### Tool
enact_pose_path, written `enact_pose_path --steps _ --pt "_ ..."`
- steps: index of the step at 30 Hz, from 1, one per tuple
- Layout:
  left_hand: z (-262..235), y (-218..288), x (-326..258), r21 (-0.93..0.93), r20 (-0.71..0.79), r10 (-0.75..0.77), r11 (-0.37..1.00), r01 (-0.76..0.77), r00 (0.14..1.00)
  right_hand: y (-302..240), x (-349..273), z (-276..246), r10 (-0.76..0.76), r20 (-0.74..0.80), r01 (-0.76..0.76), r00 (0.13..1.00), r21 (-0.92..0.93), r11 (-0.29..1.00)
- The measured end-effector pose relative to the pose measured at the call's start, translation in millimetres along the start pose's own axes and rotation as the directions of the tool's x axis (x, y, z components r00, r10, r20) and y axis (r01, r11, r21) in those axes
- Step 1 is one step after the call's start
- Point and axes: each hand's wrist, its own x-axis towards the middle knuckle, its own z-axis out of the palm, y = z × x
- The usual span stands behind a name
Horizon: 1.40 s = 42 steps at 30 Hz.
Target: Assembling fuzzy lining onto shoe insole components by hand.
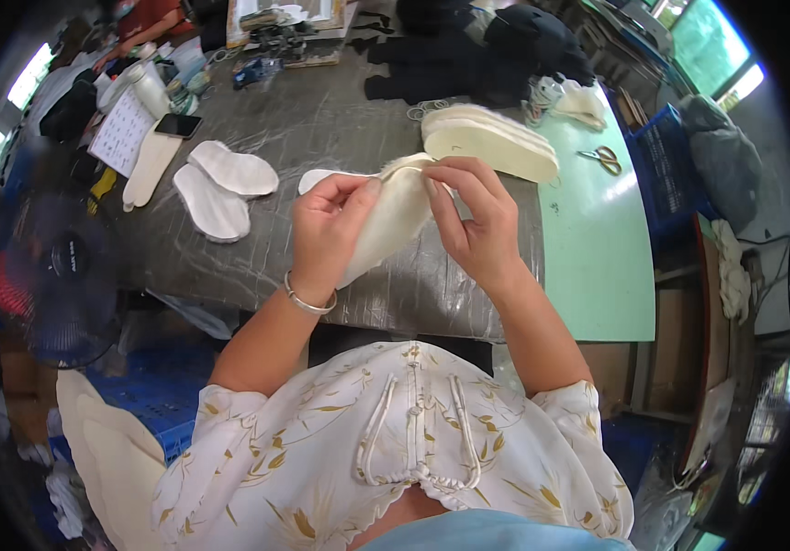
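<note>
A cream insole with a fleecy edge [391, 220] is held up over the dark table, tilted with its toe end away from me. My left hand [326, 225] is closed round its left side, the thumb lying along the upper edge. At the far end, my right hand [482, 216] pinches the rim between thumb and fingers; anything small in that pinch is too fine to make out. Part of a white insole [314, 178] shows behind my left hand. Just beyond my right hand lies a stack of cream fleecy insoles [496, 151].
Two white fleecy insoles [212, 207] overlap on the table's left. Scissors [607, 161] lie on the green board [597, 257] at right. Dark cloth [496, 60] covers the far side. A phone [178, 125], a fan [66, 275] and another person's arm [149, 35] are at left.
</note>
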Motion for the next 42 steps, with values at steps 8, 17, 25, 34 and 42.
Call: enact_pose_path --steps 8,17,25,34,42 --pt "1 -2 2 0.013 0.044 -0.013 1.0 0.012 0.999 4 20 -30 0.157 0.328 -0.173 0.932 0.019 0.985" --pt "-12 -4 30 -0.116 -0.062 -0.198 0.975 0.19 0.978 -15 -1 -51 -0.442 0.454 0.457 0.774 0.084 0.886" --pt "2 9 24 -0.371 0.346 -0.311 0.821 0.433 0.885 0 -4 -47 -0.231 0.297 0.229 0.927 0.04 0.972" --pt "16 20 22 -0.013 0.319 -0.128 0.99 0.14 0.939 -8 3 -55 0.055 0.297 -0.142 0.953 0.279 0.95" --pt "6 4 48 0.166 0.163 -0.109 0.983 0.081 0.981 -27 3 -62 -0.392 0.374 0.404 0.841 0.048 0.913"
